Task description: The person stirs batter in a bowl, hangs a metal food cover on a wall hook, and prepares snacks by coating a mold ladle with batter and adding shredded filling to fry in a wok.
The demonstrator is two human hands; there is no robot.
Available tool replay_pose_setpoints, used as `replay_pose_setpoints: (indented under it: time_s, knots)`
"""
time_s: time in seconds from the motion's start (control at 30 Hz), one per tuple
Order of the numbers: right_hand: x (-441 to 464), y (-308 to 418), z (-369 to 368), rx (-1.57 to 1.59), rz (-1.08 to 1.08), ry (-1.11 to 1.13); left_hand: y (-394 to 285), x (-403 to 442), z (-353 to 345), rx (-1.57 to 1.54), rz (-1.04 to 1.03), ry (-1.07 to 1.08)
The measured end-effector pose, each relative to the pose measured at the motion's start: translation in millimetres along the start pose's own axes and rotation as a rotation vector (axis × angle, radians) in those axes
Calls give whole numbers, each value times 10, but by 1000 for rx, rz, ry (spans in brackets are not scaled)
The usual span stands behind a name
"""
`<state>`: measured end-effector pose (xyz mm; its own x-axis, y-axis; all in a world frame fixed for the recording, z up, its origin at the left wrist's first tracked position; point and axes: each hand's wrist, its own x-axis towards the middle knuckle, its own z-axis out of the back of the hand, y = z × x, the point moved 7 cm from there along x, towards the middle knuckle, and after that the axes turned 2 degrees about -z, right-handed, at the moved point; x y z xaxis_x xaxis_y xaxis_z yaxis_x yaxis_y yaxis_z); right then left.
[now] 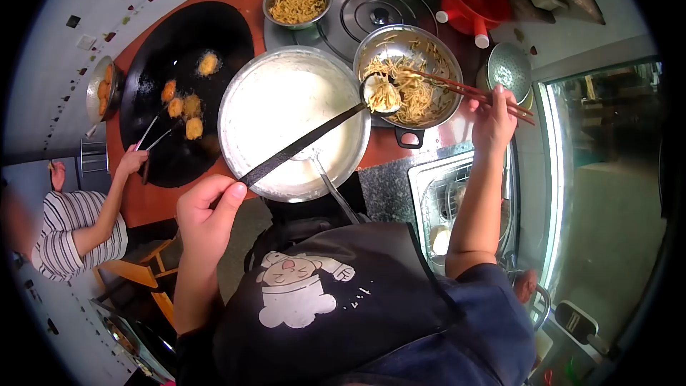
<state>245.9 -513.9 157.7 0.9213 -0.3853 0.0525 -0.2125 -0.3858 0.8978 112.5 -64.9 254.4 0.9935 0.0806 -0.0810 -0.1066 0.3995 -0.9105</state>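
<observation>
Reaching forward, right hand [494, 123] holds chopsticks [464, 88].

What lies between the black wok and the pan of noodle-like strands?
A large metal bowl of pale batter sits between wok and pan, with the left hand's black ladle slanting over it, as the head view shows.

Large bowl [250, 136] between wok [221, 32] and pan [452, 104] of noodles [421, 104].

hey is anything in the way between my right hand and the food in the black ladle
Nothing visible blocks it: your right hand has the chopsticks angled over the pan, toward the ladle.
</observation>
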Motion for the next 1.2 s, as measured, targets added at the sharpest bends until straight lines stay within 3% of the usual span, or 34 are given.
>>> replay_pose_setpoints:
  time_s: [0.37, 0.63, 0.77, 1.03, 1.2]
  knots:
    - [19, -233, -432, -136, -85, 220, -137, -25, -5, 9, -51, 19]
    - [-13, -20, -347, -233, -102, 142, -138, -2, -15, 31, -66, 21]
    - [20, 161, -135, -208, -4, 43, -135, 4, 0, 47, -74, 15]
    - [48, -339, 30, -40, -168, 57, -167, 4, 3, 44, -89, 2]
    - [17, -75, -138, -120, -27, 104, -265, -20, -8, 107, -124, 26]
